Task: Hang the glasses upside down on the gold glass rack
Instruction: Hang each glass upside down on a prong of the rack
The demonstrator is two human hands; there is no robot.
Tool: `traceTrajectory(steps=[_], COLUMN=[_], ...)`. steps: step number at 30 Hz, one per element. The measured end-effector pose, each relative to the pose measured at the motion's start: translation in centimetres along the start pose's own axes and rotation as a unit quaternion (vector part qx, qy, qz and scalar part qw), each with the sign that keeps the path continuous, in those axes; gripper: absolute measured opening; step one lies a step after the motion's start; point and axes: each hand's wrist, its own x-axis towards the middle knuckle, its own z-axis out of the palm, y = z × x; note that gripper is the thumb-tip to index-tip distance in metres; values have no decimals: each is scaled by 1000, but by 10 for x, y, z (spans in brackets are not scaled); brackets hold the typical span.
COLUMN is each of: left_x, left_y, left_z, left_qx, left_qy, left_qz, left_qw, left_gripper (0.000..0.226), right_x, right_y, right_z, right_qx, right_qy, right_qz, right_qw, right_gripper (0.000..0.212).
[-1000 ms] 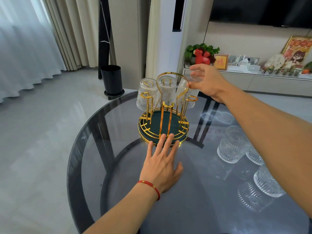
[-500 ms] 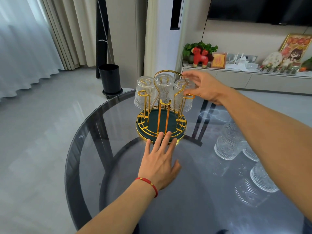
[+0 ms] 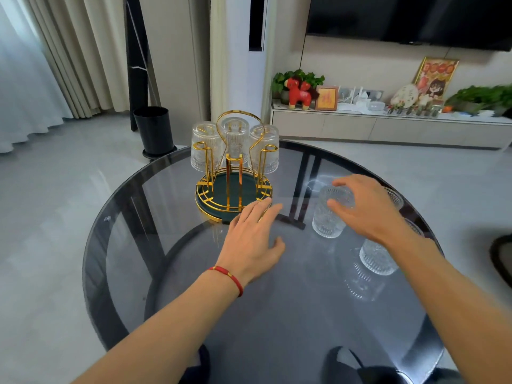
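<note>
Three glasses hang on the gold glass rack. The right hand, fingers curling, reaches an upright ribbed glass; the left hand lies spread flat on the desk, fingertips at the rack's base. Next it needs gripping, lifting and inverting.

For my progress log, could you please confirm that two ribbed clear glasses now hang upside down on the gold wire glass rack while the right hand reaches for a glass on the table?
Not quite: the head view shows three ribbed clear glasses hanging upside down on the gold wire glass rack, not two. The rest holds: the right hand reaches for a glass on the round dark glass table.
</note>
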Motion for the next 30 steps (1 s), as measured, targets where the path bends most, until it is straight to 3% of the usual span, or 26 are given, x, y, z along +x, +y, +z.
traceTrajectory(steps=[2, 4, 15, 19, 23, 26, 30], left_x=[-3, -8, -14, -13, -9, -6, -8], left_y=[2, 1, 2, 8, 16, 24, 22], left_z=[-3, -5, -15, -16, -19, -21, -25], left_qx=[-8, -12, -46, -75, -247, -365, -363], left_qy=[-1, -3, 14, 4, -7, -50, -41], left_qz=[0, -14, -75, -91, -131, -150, -168], left_qw=[1000, 1000, 996, 993, 960, 918, 916], left_gripper=[63, 63, 64, 62, 59, 78, 83], right_x=[-8, -9, 3, -2, -20, -34, -48], right_y=[6, 10, 4, -5, -26, -48, -73], right_z=[11, 19, 24, 17, 18, 18, 27], right_qx=[-100, -168, -230, -171, -11, 166, 243], right_qy=[-63, -94, -60, -32, -1, -18, -77], right_qz=[34, 39, 36, 20, -88, -143, -171], right_qw=[992, 981, 971, 985, 996, 976, 952], right_gripper=[72, 84, 72, 78, 86, 95, 105])
